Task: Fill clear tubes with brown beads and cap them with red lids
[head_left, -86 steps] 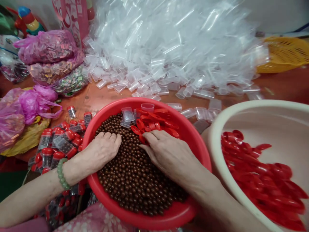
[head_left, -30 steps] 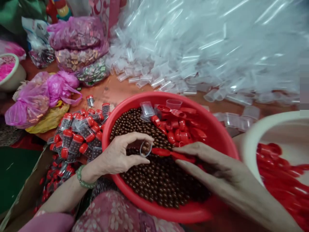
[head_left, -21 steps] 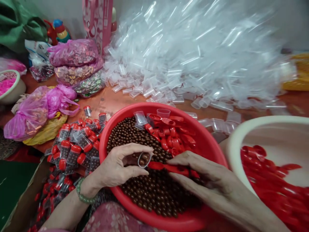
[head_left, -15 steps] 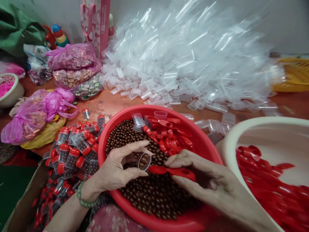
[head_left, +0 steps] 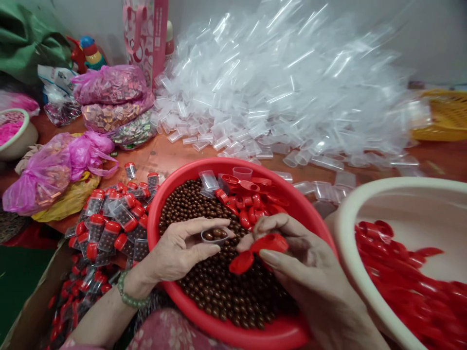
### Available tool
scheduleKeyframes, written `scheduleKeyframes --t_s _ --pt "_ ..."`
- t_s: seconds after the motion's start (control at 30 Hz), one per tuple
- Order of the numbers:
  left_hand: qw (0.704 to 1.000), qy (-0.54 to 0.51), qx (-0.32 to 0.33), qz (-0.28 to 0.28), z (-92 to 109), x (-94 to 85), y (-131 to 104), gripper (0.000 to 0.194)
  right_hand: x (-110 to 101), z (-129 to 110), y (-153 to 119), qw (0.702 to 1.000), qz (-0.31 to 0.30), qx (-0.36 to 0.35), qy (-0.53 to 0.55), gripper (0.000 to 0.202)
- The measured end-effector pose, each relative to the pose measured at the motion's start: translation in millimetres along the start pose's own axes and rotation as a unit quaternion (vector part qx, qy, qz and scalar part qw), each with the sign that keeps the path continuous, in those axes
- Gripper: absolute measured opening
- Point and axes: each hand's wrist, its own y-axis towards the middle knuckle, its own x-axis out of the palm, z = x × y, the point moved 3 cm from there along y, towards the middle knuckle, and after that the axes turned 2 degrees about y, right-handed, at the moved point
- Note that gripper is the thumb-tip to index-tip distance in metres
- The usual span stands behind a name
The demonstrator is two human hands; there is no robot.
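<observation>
My left hand (head_left: 186,243) is closed around a small clear plastic container (head_left: 214,241), its oval mouth facing up and brown balls showing inside. Between the thumb and fingers of my right hand (head_left: 292,262) is a red plastic cap (head_left: 257,250), two lobes joined in the middle and spread apart. The cap is to the right of the container, apart from it. Both hands hover over a red basin (head_left: 321,221) of brown balls (head_left: 226,296). More red caps (head_left: 255,209) and a few clear containers (head_left: 209,182) lie at the basin's far side.
Filled red-capped containers (head_left: 109,233) are heaped left of the basin. A large mound of clear containers (head_left: 284,97) spreads behind it. At right stands a white tub (head_left: 346,214) with red caps inside. Pink bags (head_left: 113,87) and a yellow basket (head_left: 443,114) are farther back.
My left hand has tipped the container so that its mouth faces more upward. My right hand has turned the red cap and drawn it away from the container's mouth.
</observation>
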Motion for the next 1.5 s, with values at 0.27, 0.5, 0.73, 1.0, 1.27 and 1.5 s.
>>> scheduleKeyframes --t_s 0.27,0.5,0.73,1.0,1.27,1.5 --pt "0.993 -0.072 -0.048 0.077 -14 9.8 1 0.037 9 0 6 0.999 0.018 -0.009 0.042 0.024" --pt "0.984 -0.092 -0.122 0.095 -20 13.6 -4 0.028 4 2 5 0.992 0.069 -0.090 0.055 0.019" --pt "0.978 -0.134 -0.128 0.100 -25 11.8 -3 0.040 -9 -2 -6 0.939 0.068 -0.188 -0.278 0.016" --pt "0.990 -0.032 -0.108 0.080 -20 7.5 0 0.024 16 -14 -3 0.803 -0.145 -0.264 -0.514 0.037" --pt "0.992 0.021 -0.115 0.058 -19 7.1 0 0.022 19 -7 5 0.808 -0.192 -0.206 -0.518 0.022" --pt "0.972 -0.187 -0.132 0.047 -20 7.9 1 0.031 -4 -14 12 0.964 0.036 -0.054 -0.258 0.024"
